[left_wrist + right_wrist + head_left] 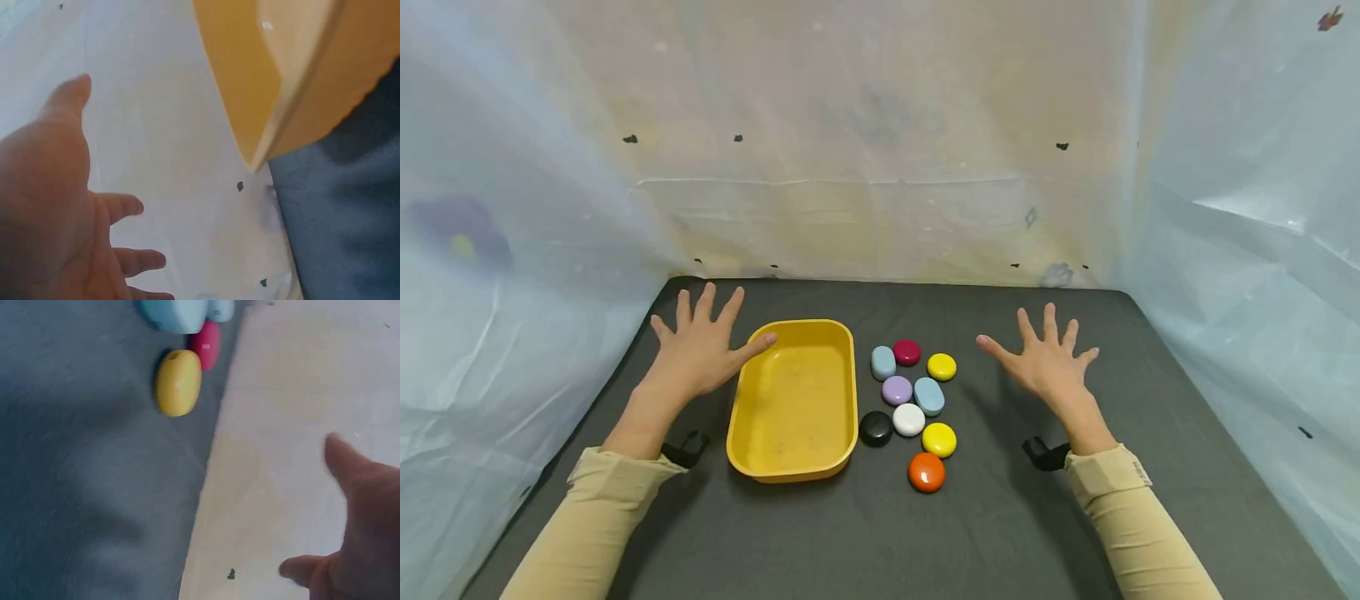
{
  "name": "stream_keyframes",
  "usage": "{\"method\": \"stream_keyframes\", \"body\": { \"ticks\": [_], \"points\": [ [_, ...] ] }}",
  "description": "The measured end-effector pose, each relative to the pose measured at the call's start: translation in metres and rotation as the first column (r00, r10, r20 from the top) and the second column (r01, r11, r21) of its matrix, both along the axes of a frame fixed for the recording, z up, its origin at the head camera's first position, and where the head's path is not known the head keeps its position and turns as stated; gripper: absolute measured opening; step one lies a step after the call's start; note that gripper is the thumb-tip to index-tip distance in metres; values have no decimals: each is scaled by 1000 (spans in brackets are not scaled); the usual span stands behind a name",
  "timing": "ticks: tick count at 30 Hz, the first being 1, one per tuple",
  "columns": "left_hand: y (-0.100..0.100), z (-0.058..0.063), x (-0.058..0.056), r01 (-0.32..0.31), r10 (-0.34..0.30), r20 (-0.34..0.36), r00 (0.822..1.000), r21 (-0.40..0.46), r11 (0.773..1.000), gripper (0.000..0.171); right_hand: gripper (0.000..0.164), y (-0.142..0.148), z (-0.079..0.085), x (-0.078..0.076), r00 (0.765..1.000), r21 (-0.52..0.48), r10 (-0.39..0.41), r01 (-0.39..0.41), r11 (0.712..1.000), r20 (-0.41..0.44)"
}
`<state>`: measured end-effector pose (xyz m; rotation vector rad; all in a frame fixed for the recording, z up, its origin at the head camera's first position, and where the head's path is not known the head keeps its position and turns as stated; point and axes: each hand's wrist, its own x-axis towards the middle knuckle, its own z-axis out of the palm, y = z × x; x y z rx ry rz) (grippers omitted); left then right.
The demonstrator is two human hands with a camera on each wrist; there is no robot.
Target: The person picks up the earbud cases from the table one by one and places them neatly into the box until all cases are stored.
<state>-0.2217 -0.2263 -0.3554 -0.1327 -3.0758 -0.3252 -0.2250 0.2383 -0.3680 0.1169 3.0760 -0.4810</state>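
Note:
My left hand hovers at the left side of a yellow tray, fingers spread wide, its thumb overlapping the tray's rim in the head view. Right of the tray lies a loose group of smooth, rounded stones: a black one, a white one, a purple one, a dark red one, an orange one, two light blue ones and two yellow ones. My right hand is held farther right with fingers splayed, nearest to the upper yellow stone. Neither hand holds anything.
A dark grey cloth covers the table beneath the tray and stones. Pale plastic sheeting hangs behind the table and along both sides. Black straps show at both wrists, beside the beige sleeves.

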Motion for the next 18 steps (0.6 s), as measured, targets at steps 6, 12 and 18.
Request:
{"method": "stream_keyframes", "body": {
  "ticks": [6,12,18],
  "points": [
    [-4,-3,6,46,-38,-72,997,116,992,96,106,-6,3,8,998,-102,25,-19,995,64],
    [-11,-8,18,34,-25,-32,999,326,945,89,91,-8,1,16,993,-205,67,-45,978,98],
    [-17,-16,35,-19,15,12,1000,492,870,79,74,-7,-7,31,996,-295,78,-64,953,37]
  ]
}}
